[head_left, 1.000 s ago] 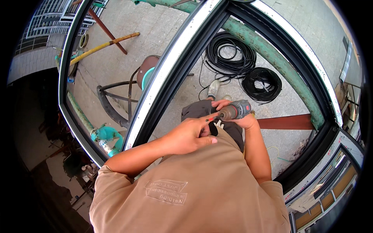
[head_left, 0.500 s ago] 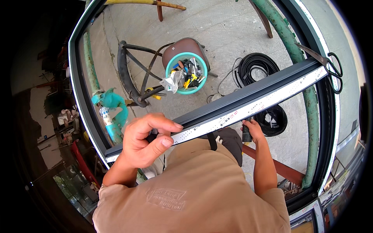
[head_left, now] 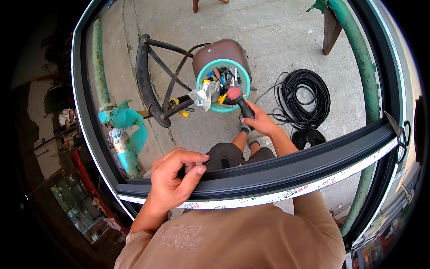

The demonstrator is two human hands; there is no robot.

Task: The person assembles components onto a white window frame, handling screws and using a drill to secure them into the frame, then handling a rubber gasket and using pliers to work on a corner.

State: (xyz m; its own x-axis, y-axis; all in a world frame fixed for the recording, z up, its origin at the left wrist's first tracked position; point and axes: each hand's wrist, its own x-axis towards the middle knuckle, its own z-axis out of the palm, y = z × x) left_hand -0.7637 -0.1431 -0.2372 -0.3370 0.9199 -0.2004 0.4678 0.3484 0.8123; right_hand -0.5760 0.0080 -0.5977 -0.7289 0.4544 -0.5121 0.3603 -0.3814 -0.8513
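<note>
A dark grey window-frame bar with a white printed film strip along its near side crosses in front of my body. My left hand is curled at the bar's left part, thumb and forefinger nearly meeting; whatever sits between them, if anything, is too small to make out. Beyond the bar, my right hand grips a mallet by its black handle. The mallet's round red face is up, over the rim of a turquoise bucket of tools. Scissors with black handles rest at the bar's right corner.
The bucket stands on a brown stool seat. Coiled black cord lies on the concrete floor at right. A black metal frame stands left of the bucket. Green pipes run along both sides; torn turquoise wrapping hangs at left.
My right hand has moved from below the bar to beyond it, bringing the mallet up beside the bucket. The left hand keeps its curled pose at the bar. The view has shifted.
</note>
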